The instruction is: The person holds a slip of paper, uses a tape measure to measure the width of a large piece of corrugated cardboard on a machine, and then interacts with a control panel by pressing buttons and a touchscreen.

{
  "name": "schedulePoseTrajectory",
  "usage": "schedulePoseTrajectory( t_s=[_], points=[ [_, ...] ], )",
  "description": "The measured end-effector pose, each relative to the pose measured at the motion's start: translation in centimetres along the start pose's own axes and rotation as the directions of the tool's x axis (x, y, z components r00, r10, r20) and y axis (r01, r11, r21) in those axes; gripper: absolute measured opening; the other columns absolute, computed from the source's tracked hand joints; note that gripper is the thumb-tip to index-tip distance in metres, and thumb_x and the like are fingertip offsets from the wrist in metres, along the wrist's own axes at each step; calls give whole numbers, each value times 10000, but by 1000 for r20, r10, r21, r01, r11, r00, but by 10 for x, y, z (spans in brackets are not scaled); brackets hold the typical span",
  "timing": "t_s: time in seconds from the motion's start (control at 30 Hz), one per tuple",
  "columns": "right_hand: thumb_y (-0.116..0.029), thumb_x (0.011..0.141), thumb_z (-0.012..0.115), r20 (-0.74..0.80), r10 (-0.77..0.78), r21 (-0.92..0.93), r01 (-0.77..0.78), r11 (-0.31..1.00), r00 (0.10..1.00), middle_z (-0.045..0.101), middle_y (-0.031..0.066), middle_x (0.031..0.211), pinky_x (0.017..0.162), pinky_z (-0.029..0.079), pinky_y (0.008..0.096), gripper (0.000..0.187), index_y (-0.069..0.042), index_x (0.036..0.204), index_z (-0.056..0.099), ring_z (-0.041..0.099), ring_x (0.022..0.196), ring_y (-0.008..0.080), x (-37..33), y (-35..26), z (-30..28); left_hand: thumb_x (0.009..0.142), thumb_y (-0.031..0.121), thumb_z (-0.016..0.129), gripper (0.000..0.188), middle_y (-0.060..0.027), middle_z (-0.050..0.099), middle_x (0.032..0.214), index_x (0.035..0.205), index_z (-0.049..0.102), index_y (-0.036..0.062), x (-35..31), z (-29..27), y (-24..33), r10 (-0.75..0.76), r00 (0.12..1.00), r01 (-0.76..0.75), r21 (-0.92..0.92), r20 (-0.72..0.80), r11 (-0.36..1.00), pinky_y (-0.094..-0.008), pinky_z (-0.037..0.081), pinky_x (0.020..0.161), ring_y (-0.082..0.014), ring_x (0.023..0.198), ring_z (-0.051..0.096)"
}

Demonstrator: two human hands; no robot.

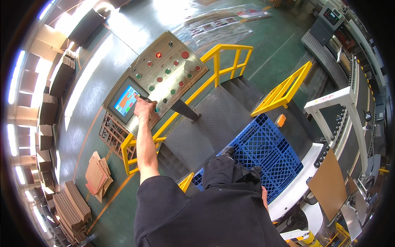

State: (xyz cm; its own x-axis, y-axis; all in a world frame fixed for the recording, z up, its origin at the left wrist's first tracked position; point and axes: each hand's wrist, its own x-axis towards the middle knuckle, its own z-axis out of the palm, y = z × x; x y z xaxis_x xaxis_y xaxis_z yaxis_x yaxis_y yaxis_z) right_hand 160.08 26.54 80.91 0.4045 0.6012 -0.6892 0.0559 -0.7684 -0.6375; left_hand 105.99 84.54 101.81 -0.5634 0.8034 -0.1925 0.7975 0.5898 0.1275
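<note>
My left hand (144,108) reaches out to a slanted metal control panel (175,88). Its index finger is stretched out at the lit touch screen (126,101), with the fingertip at the screen's right part; whether it presses cannot be made out. The thumb points away to the right, and nothing is held. Red, green and dark round buttons and knobs cover the rest of the panel. Of my right hand (264,195) only a sliver shows beside my right hip, its fingers mostly hidden by my dark clothing. My feet are on a blue plastic pallet (263,150).
Yellow railings (284,92) edge the dark metal platform (201,127) and its steps. A white machine frame (329,101) and roller conveyor stand at right, near a brown cardboard sheet (328,185). Cardboard stacks (72,206) lie at left; plastic-wrapped sheets (222,31) lie beyond.
</note>
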Motion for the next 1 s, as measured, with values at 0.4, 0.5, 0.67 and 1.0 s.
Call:
schedulePoseTrajectory(
  t_s=[0.4,0.5,0.67,1.0],
  points=[
    [-199,963,631,2,-6,-79,6,997,1000,707,180,1172,942,498,337,388,63,1249,644,659,1067,252,6,2,1,684,450,877,1312,-180,720,1129,1600,21,64,-2,-1,0,1,1000,-2,-26,-15,1000,-427,546,925,-346,1045,705],
    [-203,957,642,-1,-9,-82,9,997,1000,708,180,1171,946,498,336,390,58,1248,647,658,1074,251,8,8,-1,686,443,876,1307,-177,721,1132,1600,21,63,-2,-1,0,9,1000,-9,-33,-12,999,-420,544,926,-341,1049,705],
    [-209,945,655,-14,-8,-56,7,998,1000,711,179,1162,948,499,335,392,52,1238,656,659,1079,245,8,5,1,686,438,875,1309,-174,723,1130,1601,18,61,-6,-2,0,-7,1000,7,-41,5,999,-413,544,924,-332,1048,706],
    [-213,935,664,-40,18,2,-18,1000,999,721,170,1135,925,508,332,388,42,1227,666,667,1046,229,11,11,2,690,441,878,1303,-199,712,1152,1604,27,72,-1,0,-2,-11,1000,11,-57,6,998,-424,538,946,-347,1066,698]
  ],
)
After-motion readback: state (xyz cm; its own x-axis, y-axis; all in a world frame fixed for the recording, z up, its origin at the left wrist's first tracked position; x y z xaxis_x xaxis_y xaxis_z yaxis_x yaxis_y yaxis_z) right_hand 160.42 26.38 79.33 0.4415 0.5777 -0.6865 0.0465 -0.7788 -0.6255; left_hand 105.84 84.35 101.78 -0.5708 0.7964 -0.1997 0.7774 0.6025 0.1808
